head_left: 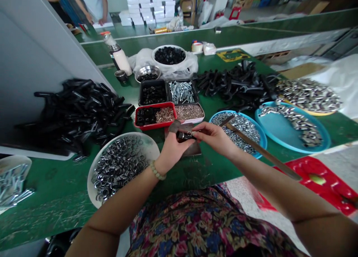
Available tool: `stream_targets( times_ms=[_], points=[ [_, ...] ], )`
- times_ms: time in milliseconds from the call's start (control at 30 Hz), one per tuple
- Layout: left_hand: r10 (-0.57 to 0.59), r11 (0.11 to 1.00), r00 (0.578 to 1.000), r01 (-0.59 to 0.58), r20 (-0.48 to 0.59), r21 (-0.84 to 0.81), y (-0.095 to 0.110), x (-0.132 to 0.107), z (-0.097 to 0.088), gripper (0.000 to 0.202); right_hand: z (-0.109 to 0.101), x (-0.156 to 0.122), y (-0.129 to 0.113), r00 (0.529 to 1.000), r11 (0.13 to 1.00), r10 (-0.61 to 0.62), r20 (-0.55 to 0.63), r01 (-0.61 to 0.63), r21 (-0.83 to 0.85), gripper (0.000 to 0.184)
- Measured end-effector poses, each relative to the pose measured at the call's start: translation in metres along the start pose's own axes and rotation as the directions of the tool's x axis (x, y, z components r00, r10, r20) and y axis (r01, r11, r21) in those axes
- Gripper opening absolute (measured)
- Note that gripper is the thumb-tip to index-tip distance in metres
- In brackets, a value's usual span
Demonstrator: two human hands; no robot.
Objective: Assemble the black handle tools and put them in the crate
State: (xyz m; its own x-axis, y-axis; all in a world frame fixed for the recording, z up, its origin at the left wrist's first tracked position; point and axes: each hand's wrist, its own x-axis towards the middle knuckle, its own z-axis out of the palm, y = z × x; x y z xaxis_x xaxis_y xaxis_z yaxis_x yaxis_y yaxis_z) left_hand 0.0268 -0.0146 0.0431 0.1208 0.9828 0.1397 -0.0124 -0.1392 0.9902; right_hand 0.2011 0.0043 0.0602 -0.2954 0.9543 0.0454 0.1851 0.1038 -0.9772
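Note:
My left hand [173,149] is shut on a small black part [183,136], and my right hand [214,137] pinches a small metal fitting [194,132] against it. The fingers hide most of both pieces. A long brown strip [261,150] lies along my right forearm, its end near that hand. Below my left hand is a white bowl [148,145] of metal-and-black rings. Under my right hand, a blue plate [261,135] holds steel nuts. A red tray [156,126] stands just beyond my hands.
Black plastic handles lie heaped on the green workbench [56,212] at left [78,113] and far right [235,83]. Trays, bowls and a teal plate [296,147] hold small parts. A white panel [41,63] stands at left. A co-worker [95,3] stands beyond, by stacked white boxes [148,7].

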Motion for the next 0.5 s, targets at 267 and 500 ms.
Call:
stream_targets(
  times_ms=[267,500],
  points=[
    [-0.116,0.949,0.964,0.036,0.238,0.315,0.001,0.017,-0.007,0.035,-0.017,0.001,-0.024,0.918,0.815,-0.212,0.335,0.355,-0.457,0.015],
    [-0.287,0.957,0.926,0.287,0.245,0.034,0.022,0.036,-0.009,0.023,-0.103,0.054,0.001,0.987,0.461,-0.134,0.088,0.141,-0.876,0.033]
  ],
)
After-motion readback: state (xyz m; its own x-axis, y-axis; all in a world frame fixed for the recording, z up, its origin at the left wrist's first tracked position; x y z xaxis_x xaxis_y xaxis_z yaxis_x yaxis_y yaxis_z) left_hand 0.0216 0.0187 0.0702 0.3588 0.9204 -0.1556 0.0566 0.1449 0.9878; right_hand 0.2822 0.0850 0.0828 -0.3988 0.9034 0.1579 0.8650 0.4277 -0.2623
